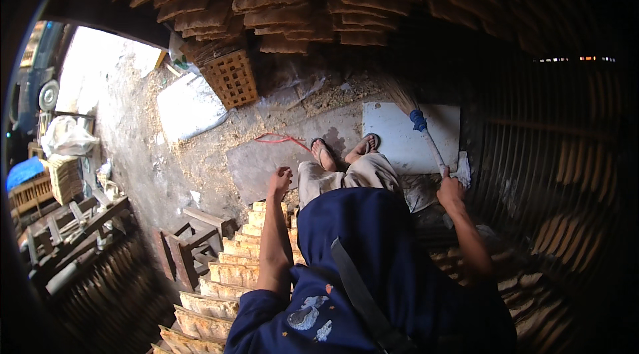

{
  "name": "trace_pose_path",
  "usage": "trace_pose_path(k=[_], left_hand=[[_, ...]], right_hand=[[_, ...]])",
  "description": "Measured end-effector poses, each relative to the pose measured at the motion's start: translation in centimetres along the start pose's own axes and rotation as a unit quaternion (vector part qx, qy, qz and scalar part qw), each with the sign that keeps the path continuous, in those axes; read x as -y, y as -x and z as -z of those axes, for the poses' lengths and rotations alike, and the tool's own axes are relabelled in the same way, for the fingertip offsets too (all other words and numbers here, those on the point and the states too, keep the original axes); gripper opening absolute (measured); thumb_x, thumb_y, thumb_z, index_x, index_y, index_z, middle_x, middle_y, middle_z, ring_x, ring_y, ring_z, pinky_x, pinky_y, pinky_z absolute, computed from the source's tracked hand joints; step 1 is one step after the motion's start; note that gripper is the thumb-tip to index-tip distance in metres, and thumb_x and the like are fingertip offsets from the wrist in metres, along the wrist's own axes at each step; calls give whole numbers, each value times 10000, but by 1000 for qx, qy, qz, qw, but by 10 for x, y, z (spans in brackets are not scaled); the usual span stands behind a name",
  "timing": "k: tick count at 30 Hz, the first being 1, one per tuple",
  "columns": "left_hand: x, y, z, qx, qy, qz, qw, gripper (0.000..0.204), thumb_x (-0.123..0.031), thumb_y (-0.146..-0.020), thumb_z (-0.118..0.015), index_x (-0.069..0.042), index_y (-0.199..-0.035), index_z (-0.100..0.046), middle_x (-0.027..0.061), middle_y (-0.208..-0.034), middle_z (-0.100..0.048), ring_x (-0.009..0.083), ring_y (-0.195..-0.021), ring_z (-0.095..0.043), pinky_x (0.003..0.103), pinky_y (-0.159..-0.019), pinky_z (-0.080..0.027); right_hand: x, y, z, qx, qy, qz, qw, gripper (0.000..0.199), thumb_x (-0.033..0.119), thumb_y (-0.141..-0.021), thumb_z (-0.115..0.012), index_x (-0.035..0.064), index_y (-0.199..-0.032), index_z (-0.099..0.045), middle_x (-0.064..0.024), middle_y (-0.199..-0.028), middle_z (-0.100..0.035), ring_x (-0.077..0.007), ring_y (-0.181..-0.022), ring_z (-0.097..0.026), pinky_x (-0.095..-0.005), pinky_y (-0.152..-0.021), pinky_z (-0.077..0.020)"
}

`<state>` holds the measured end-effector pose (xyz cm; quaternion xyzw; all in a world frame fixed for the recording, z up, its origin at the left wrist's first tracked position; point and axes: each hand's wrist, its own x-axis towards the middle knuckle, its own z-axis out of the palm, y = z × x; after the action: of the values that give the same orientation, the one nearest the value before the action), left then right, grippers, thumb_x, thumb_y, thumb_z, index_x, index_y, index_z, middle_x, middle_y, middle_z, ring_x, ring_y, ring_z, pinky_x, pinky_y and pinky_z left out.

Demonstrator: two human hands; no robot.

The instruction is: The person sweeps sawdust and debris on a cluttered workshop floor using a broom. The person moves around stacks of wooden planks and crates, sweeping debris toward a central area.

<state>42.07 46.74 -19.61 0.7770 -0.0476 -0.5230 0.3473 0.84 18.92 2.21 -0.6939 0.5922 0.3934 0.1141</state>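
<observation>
My right hand (450, 189) is wrapped round the pale handle of a broom (434, 150), out to the right of my legs. Blue wrapping binds the handle to thin bristles, which reach away from me past the upper edge of a white board (419, 147) lying on the floor. Beside my left knee hangs my left hand (282, 178), its fingers loosely bent and nothing visible in them. A thin red strip (283, 139) lies on the floor between that hand and my sandalled feet.
Crumbly debris (219, 154) is scattered over the floor. A woven basket (230, 79) and a white sack (190, 107) stand ahead to the left. Stacked tan slabs (229, 274) rise close on my left; racks (546, 154) line the dark right side. A wooden frame (190, 244) stands left.
</observation>
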Motion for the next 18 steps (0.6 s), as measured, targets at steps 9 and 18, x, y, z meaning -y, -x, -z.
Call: trace_pose_path(k=[9, 18], left_hand=[[50, 3, 16, -6, -66, 36, 997, 333, -282, -867, -578, -33, -1085, -618, 74, -803, -664, 144, -614, -607, 291, -533, -478], [18, -7, 0, 14, -26, 28, 999, 306, -272, -887, -555, -41, -1078, -617, 75, -836, -669, 152, -657, -615, 284, -572, -486]], right_hand=[[101, 22, 16, 28, 35, 233, 971, 696, 121, -799, -616, 43, -1419, -311, -255, -1048, -610, -380, -1000, -607, -470, -879, -473], [94, 44, 70, 48, -85, 257, 961, 581, 100, -831, -523, 84, -1395, -387, -268, -1073, -579, -417, -1023, -554, -465, -914, -432]])
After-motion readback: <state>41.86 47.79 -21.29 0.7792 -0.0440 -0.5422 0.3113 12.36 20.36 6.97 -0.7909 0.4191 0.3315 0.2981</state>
